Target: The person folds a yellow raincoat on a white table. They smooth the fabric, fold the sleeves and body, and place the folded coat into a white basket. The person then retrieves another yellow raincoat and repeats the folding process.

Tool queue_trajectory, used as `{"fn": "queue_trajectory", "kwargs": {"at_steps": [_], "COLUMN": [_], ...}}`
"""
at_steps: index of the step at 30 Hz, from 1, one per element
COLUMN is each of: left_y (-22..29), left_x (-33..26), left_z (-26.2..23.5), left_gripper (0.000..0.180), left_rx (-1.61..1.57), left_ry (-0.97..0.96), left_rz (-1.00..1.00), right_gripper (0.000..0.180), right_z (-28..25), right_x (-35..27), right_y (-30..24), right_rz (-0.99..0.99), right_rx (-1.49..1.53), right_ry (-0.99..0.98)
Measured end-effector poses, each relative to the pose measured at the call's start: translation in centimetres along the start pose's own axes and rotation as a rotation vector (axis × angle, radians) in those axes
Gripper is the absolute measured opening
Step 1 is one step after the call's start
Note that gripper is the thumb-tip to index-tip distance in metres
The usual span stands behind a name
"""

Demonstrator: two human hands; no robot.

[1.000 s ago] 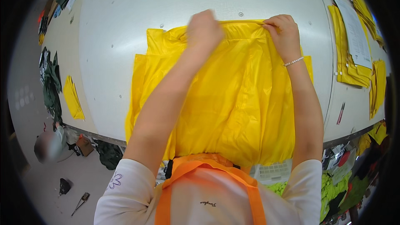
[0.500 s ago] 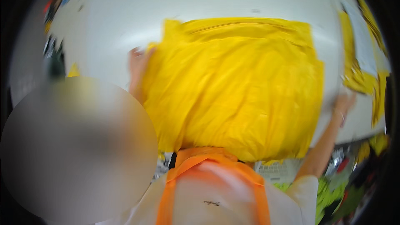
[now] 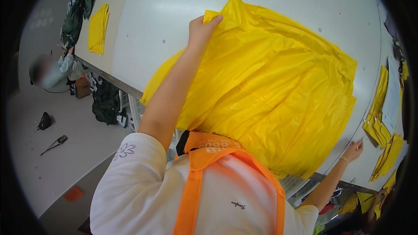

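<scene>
— Where's the yellow plastic sheet (image 3: 270, 91)?
— Mid-frame on the white table (image 3: 174, 4), long axis running upper left to lower right.
— Hands?
— Left hand (image 3: 201, 29) pinches its upper-left corner; right hand (image 3: 353, 150), fingers loosely extended, rests just off the lower-right edge.

The person wears a white short-sleeved shirt (image 3: 143, 191) with a small flower outline on the left sleeve, orange apron straps (image 3: 209, 165) over the shoulders, and a thin bracelet (image 3: 345, 160) on the right wrist.
</scene>
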State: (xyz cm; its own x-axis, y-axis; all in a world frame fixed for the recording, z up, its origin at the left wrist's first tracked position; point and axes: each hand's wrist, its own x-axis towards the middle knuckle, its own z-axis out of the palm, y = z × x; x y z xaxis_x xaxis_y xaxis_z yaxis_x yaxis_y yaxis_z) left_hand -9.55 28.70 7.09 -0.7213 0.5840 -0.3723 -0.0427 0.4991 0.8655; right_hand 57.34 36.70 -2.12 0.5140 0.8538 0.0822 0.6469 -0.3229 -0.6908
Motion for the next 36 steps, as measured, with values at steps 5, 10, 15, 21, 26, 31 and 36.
{"fn": "queue_trajectory", "kwargs": {"at_steps": [5, 10, 15, 21, 26, 31, 36], "left_y": [1.5, 1.1, 1.9, 2.1, 3.2, 3.7, 3.7], "left_x": [-3.8, -6.0, -6.4, -5.5, -4.9, -4.2, -4.1], "left_z": [0.1, -0.4, -1.2, -2.2, -3.5, -4.2, -4.3], "left_gripper": [0.016, 0.011, 0.011, 0.010, 0.017, 0.016, 0.016], "left_rx": [-0.121, -0.165, -0.279, -0.381, -0.433, -0.685, -0.733], "left_ry": [0.018, -0.066, -0.102, -0.129, -0.205, -0.227, -0.232], "left_rz": [0.192, 0.363, 0.359, 0.352, 0.117, 0.016, 0.004], "right_gripper": [0.020, 0.015, 0.015, 0.012, 0.015, 0.021, 0.021], "right_z": [8.6, 14.8, 18.2, 19.7, 19.1, 18.8, 19.5], "right_x": [-14.9, -25.7, -28.4, -30.6, -31.0, -31.4, -32.2], "right_y": [-24.4, -39.4, -41.8, -43.3, -44.4, -42.7, -43.5], "right_rz": [-0.288, -0.622, -0.567, -0.531, -0.408, -0.596, -0.736], "right_rx": [0.211, 0.544, 0.573, 0.674, 0.735, 0.605, 0.560], "right_ry": [-0.520, -0.832, -0.877, -0.803, -0.850, -0.789, -0.765]}}
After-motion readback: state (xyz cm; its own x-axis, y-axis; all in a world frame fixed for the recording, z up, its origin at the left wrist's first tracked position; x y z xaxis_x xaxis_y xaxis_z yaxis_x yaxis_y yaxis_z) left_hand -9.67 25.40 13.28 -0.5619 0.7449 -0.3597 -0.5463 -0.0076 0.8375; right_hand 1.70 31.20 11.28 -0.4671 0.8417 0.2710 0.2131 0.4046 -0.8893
